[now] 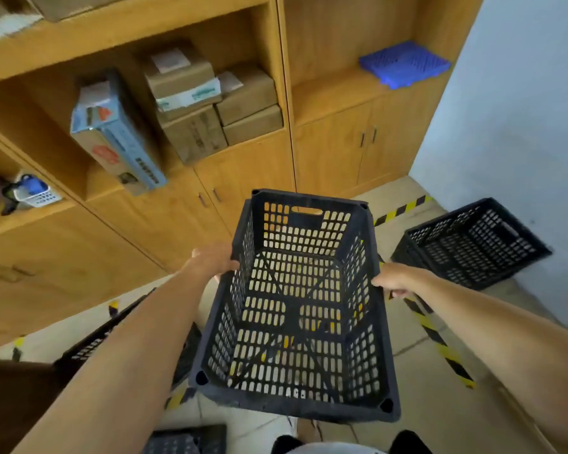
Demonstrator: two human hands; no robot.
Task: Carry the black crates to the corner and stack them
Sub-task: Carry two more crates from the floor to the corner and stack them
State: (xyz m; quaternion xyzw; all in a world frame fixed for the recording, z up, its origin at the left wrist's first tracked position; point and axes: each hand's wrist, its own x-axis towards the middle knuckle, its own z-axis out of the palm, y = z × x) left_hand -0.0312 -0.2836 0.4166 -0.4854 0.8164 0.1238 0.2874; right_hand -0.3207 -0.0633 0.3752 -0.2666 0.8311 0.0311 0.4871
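Both grips, left hand [210, 262] and right hand [392, 280], clamp the long rims of an empty black crate [295, 309], held level in the air for carrying toward the crate in the corner [469, 242]

An empty black crate [297, 309] is held in the air, the left hand [212, 262] gripping its left rim and the right hand [392, 281] its right rim. A second black crate [471, 242] sits on the floor [440, 404] against the white wall [522, 126], beside the wooden cabinet [341, 152].
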